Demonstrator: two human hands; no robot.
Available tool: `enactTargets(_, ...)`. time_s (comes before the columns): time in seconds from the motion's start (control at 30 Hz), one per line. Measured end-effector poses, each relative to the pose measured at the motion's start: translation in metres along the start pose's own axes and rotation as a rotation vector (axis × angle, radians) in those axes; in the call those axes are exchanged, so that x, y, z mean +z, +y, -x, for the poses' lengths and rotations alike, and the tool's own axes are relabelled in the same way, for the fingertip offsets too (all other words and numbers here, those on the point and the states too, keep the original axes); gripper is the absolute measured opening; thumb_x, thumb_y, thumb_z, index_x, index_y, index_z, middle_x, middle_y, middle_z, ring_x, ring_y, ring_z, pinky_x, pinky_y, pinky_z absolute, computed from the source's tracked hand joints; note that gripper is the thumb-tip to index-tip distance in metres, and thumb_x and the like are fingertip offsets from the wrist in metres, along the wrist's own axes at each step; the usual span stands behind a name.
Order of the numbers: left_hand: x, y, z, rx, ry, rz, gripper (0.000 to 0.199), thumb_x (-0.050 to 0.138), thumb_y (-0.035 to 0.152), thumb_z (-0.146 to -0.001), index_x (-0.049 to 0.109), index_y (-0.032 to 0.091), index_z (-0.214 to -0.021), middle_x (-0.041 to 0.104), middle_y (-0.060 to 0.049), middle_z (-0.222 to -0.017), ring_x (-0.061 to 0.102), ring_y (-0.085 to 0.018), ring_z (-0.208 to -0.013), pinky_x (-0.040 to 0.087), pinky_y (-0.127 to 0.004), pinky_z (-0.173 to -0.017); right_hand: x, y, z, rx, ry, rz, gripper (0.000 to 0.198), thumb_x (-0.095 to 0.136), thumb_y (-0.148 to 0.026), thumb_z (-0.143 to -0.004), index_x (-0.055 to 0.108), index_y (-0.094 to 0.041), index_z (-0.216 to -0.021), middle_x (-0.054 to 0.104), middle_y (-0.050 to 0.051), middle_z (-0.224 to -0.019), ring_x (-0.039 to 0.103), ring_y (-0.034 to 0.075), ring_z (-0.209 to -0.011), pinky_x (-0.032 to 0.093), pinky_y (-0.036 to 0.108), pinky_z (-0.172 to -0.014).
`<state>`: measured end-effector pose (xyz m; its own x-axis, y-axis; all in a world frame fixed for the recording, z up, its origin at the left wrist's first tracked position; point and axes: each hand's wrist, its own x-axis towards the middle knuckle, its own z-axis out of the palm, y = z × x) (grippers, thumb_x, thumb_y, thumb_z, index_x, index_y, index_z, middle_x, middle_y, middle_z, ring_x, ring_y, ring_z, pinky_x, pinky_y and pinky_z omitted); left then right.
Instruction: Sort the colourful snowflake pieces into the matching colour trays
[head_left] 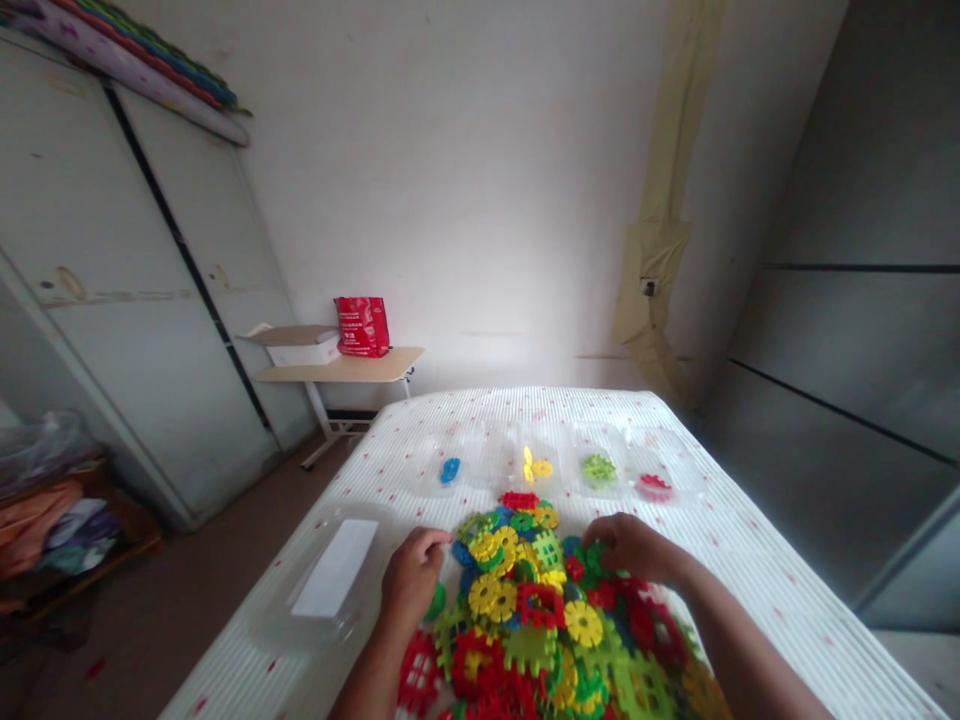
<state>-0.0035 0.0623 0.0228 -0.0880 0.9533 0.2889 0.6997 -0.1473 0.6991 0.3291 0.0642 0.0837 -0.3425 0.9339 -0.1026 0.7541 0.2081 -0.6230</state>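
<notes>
A heap of plastic interlocking building pieces (517,600) in red, yellow, green and blue covers the near part of the table. My left hand (414,575) is at the heap's left edge, thumb and forefinger drawn together beside a blue piece (461,552). Whatever lies between those fingertips is too small to tell. On the heap's right side, my right hand (626,545) curls its fingers down around a green piece (594,562). Beyond the heap, clear plastic containers hold a blue piece (450,470), yellow pieces (541,468), a green piece (598,468) and a red piece (655,485).
A clear container with a white paper (335,568) in it sits at the left on the white cloth-covered table (780,590). Farther back, a side table (375,368) carries a red bag (363,326) and a white box (304,350). Cabinets (142,300) flank the left.
</notes>
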Motion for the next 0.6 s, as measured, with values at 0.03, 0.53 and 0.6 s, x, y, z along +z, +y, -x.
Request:
enactTargets(0.03,0.0,-0.001,0.0,0.001,0.0,0.0,0.023,0.044,0.019,-0.074,0.066,0.02,-0.08,0.069,-0.003,-0.086,0.062,-0.017,-0.084,0.044,-0.027,-0.078,-0.001,-0.002,0.001,0.006,-0.014,0.017,0.042,0.048,-0.004,-0.055,0.071,-0.022,-0.085,0.063,-0.003,-0.065,0.052,0.011,-0.059,0.034,0.017,-0.049)
enactTargets(0.53,0.0,0.0,0.0,0.013,-0.022,-0.018,0.024,0.042,0.018,-0.076,0.066,0.019,-0.082,0.068,-0.003,-0.086,0.061,-0.016,-0.084,0.044,-0.026,-0.077,0.012,-0.007,-0.002,-0.018,0.029,0.249,0.039,0.06,-0.017,-0.056,0.063,-0.02,-0.095,0.062,0.005,-0.096,0.057,0.018,-0.082,0.041,0.022,-0.066)
enactTargets(0.6,0.0,0.001,0.0,0.012,-0.019,-0.02,0.024,0.042,0.018,-0.076,0.066,0.019,-0.082,0.068,-0.003,-0.086,0.061,-0.016,-0.084,0.044,-0.026,-0.077,0.012,-0.01,-0.002,-0.014,0.017,0.248,0.039,0.06,-0.017,-0.057,0.063,-0.019,-0.095,0.063,0.006,-0.095,0.057,0.019,-0.083,0.041,0.023,-0.068)
